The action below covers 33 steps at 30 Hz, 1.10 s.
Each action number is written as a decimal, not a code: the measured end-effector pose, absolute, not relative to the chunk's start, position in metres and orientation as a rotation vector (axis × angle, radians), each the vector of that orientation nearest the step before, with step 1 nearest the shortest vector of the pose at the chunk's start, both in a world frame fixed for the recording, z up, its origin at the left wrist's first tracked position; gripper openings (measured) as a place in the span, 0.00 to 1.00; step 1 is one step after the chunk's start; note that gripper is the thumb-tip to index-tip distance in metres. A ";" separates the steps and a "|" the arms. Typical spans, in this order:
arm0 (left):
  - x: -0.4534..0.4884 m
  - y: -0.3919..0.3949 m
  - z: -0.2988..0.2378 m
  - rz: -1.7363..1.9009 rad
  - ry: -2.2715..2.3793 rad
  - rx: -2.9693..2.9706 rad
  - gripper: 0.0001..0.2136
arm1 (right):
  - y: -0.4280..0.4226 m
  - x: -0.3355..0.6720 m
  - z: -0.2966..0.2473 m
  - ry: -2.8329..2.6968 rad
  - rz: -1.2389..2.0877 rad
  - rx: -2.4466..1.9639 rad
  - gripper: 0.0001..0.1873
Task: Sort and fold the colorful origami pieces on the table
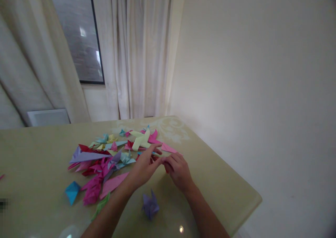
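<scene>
My left hand (147, 166) and my right hand (179, 168) meet above the table, to the right of a pile of folded paper. Between them is a small piece of red folded paper (154, 158), mostly covered by the fingers. My right fingers are closed in a pinch on it. My left thumb reaches to the same piece, with the left fingers curved above. A purple folded paper figure (150, 205) lies between my forearms. Just beyond my left fingers rests a pale green paper pinwheel shape (141, 140).
Several folded pieces, among them magenta paper (93, 189), a long lavender piece (89, 156) and a blue piece (72, 192), spread left of my hands. Green folded paper (100, 206) lies beside my left forearm. The table (215, 182) borders a white wall (252, 91); curtains (141, 56) hang behind.
</scene>
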<state>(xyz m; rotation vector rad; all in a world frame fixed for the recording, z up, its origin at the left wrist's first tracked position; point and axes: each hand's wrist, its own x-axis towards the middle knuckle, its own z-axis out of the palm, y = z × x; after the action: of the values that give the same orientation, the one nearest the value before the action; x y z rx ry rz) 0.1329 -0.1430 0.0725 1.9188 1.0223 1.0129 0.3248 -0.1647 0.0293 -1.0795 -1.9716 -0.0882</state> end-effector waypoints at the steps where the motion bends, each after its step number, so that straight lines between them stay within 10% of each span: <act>1: 0.132 -0.142 0.077 1.033 1.023 1.949 0.16 | -0.165 0.326 0.030 -2.004 -0.155 -1.091 0.13; 33: 0.094 -0.157 0.107 0.871 1.136 1.997 0.17 | -0.154 0.345 0.023 -1.822 0.107 -1.304 0.05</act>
<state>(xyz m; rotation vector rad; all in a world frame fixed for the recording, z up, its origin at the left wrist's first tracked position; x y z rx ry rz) 0.0939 -0.1575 0.1075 1.9974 1.1364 0.8705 0.3445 -0.1535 0.0229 -1.3039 -1.8219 0.1075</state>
